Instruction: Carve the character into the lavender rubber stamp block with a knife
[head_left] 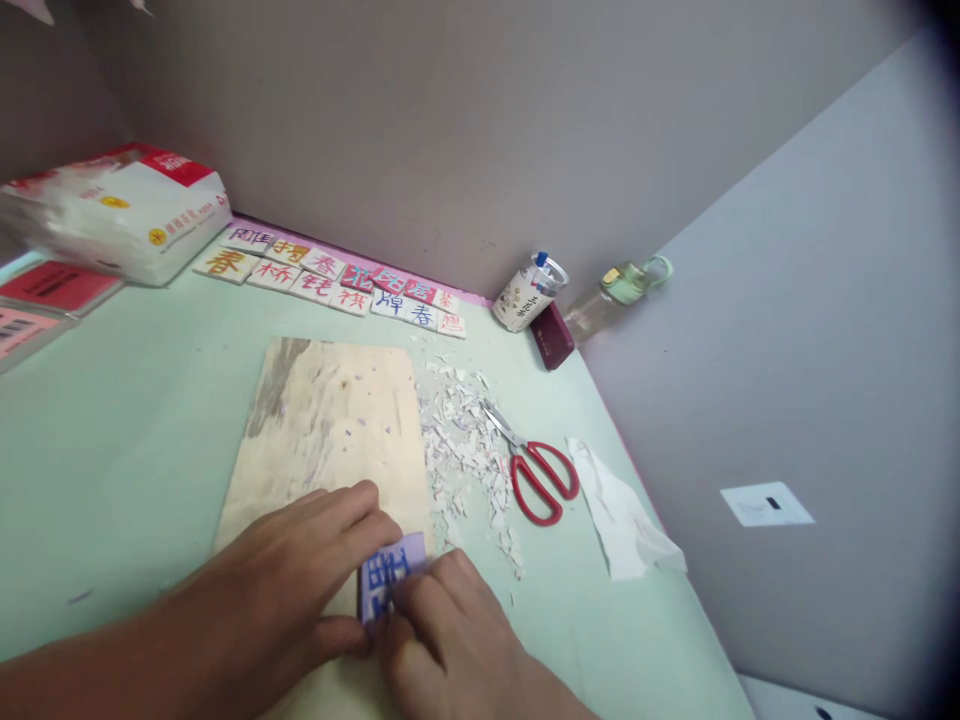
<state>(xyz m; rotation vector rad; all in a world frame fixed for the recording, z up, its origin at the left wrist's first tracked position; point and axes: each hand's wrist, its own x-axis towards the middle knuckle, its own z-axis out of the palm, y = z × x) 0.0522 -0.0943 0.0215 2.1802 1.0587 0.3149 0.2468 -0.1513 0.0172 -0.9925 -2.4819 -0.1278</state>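
Observation:
On the lower end of a wooden board (pixel 337 400) lies a small purple tile (pixel 409 555) with a blue written character. My left hand (pixel 300 560) grips its left side, fingers at the top and thumb at the lower edge. My right hand (pixel 450 630) is closed in a pinch over the tile's lower right part. A thin dark tip seems to show at its fingertips, but I cannot make out what it holds. White and purple scraps (pixel 465 450) lie scattered right of the board, beside red-handled scissors (pixel 532 470) with slightly parted blades.
Several square tiles with coloured characters (pixel 345 285) stand in rows along the wall. A tissue pack (pixel 165 215) is at the back left. At the back right are a can with pens (pixel 517 300), a dark red box (pixel 553 338) and a bottle (pixel 607 300). Crumpled tissue (pixel 622 520) lies right.

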